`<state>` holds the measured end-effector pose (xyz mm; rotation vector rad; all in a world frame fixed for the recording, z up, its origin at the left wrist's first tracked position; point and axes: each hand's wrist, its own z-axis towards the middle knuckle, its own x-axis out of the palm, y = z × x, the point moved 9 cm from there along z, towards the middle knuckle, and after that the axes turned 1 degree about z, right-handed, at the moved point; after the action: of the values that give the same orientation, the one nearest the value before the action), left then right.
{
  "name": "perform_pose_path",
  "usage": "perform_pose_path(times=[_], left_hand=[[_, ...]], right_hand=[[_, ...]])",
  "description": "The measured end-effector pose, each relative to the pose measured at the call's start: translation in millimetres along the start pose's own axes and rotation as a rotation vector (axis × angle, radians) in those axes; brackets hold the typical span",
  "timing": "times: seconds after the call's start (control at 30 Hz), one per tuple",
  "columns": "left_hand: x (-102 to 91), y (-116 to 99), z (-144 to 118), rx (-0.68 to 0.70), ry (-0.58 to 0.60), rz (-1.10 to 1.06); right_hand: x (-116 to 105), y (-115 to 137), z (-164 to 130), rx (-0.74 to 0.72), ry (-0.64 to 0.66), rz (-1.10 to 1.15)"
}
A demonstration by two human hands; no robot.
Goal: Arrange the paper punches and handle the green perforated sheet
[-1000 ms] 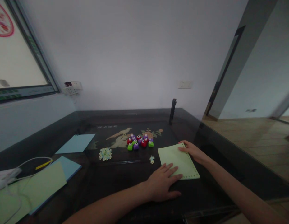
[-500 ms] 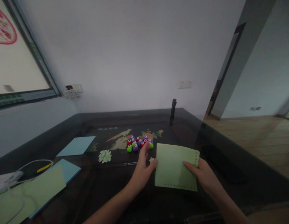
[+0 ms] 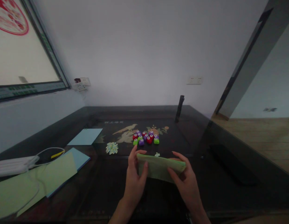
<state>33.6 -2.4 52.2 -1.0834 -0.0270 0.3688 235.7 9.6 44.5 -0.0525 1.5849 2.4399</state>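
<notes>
Both my hands hold a light green paper sheet [image 3: 158, 168] just above the dark table [image 3: 107, 186], tilted so I see it almost edge-on. My left hand [image 3: 134, 177] grips its left end, thumb on top. My right hand [image 3: 185, 182] grips its right end. Beyond the sheet lies a cluster of small red, purple and green paper punches [image 3: 146, 137]. A tiny paper cut-out [image 3: 157, 154] lies just past the sheet's far edge.
A pile of small paper cut-outs [image 3: 112, 147] lies left of the punches. Blue sheets [image 3: 85, 137] and green sheets [image 3: 53, 174] lie at the left, with a white cable [image 3: 30, 161]. A dark upright post [image 3: 179, 109] stands at the back.
The green sheet was lying on the table under both hands; it has been lifted, turned and tipped nearly edge-on. Both hands came closer together near me, and the view shifted slightly.
</notes>
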Motion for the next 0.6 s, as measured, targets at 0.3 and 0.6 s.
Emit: perform_pose_path(times=[0.3, 0.6], left_hand=[[2.8, -27.7, 4.2, 0.176, 0.067, 0.249], [0.6, -35.0, 1.3, 0.21, 0.042, 0.278]], right_hand=[[-2.4, 29.2, -9.3, -0.337, -0.059, -0.185], [-4.6, 42.6, -10.7, -0.426, -0.109, -0.246]])
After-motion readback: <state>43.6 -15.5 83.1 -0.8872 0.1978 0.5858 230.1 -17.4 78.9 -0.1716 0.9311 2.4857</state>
